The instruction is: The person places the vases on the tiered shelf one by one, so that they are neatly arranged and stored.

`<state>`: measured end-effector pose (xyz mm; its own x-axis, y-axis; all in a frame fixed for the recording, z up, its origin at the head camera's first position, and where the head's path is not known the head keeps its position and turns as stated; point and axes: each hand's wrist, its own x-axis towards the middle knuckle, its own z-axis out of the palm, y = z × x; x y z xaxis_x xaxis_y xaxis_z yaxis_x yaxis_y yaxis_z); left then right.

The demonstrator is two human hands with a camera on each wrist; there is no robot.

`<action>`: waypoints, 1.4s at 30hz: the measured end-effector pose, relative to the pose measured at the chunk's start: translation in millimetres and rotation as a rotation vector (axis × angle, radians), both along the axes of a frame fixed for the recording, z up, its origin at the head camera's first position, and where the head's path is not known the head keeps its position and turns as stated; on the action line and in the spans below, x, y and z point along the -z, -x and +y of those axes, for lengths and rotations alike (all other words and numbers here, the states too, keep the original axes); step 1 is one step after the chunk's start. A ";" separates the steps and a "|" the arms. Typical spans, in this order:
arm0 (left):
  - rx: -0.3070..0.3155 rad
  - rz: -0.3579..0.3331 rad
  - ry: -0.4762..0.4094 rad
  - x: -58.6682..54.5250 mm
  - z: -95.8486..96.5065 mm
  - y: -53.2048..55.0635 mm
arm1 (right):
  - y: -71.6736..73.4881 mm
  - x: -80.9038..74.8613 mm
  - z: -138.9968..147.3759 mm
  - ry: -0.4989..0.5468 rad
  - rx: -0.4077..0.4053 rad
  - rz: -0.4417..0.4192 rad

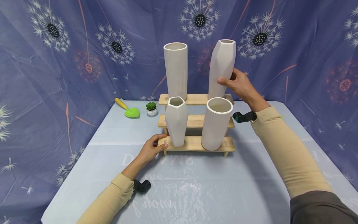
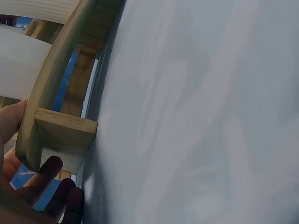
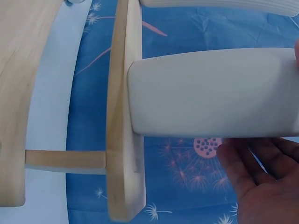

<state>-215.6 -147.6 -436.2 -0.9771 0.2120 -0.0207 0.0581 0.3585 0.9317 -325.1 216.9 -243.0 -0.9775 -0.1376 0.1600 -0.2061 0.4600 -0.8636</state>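
My right hand (image 1: pixel 241 85) grips a white faceted vase (image 1: pixel 221 67), thumb in front and fingers round its right side. In the right wrist view this vase (image 3: pixel 210 93) has its base on the top step of a wooden three-tier stand (image 1: pixel 196 121). My left hand (image 1: pixel 149 149) holds the left end of the stand's bottom step; the left wrist view has the fingers (image 2: pixel 51 165) beneath the board (image 2: pixel 44 88). A white ribbed vase (image 1: pixel 176 73) stands at the top left. On the bottom step are another faceted vase (image 1: pixel 176 124) and a shorter ribbed one (image 1: pixel 215 124).
Left of the stand, a small potted succulent (image 1: pixel 151 109) sits beside a green toy-like trowel (image 1: pixel 132 112) with a yellow handle. The stand rests on a pale blue table cover (image 1: pixel 218 186) with printed lettering. Behind hangs a blue dandelion-patterned cloth (image 1: pixel 139 28).
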 end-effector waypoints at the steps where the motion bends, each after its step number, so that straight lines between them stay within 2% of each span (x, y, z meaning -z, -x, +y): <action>1: 0.003 0.003 -0.002 0.9 -0.3 0.6 | -0.6 0.7 1.0 -0.001 -0.001 0.002; 3: 0.006 0.011 -0.005 1.4 -0.8 0.7 | -2.1 2.5 3.2 -0.002 -0.001 0.001; 5: 0.010 0.000 0.000 -7.4 0.3 -3.6 | -3.9 4.5 5.9 -0.004 0.010 -0.005; 10: 0.003 0.015 0.007 -10.0 -3.1 -4.6 | -6.9 10.2 12.8 0.011 0.025 -0.006; 12: -0.003 0.036 0.006 -2.3 -6.2 -0.9 | -7.8 12.0 15.1 0.026 0.020 -0.004; 17: -0.021 0.070 0.038 -6.1 -11.7 -2.9 | -14.2 16.1 21.7 0.019 0.030 0.005; 21: -0.062 0.122 0.077 -12.2 -20.8 -4.5 | -23.9 22.5 30.1 -0.026 0.083 0.027; 28: -0.142 0.196 0.105 -24.6 -34.1 -5.0 | -43.4 40.8 44.3 -0.045 0.128 0.107; 34: -0.195 0.219 0.100 -39.9 -36.0 -4.9 | -60.1 59.6 52.6 -0.036 0.155 0.157; 42: -0.232 0.289 0.085 -51.0 -39.4 -2.3 | -80.5 85.2 57.1 0.004 0.158 0.226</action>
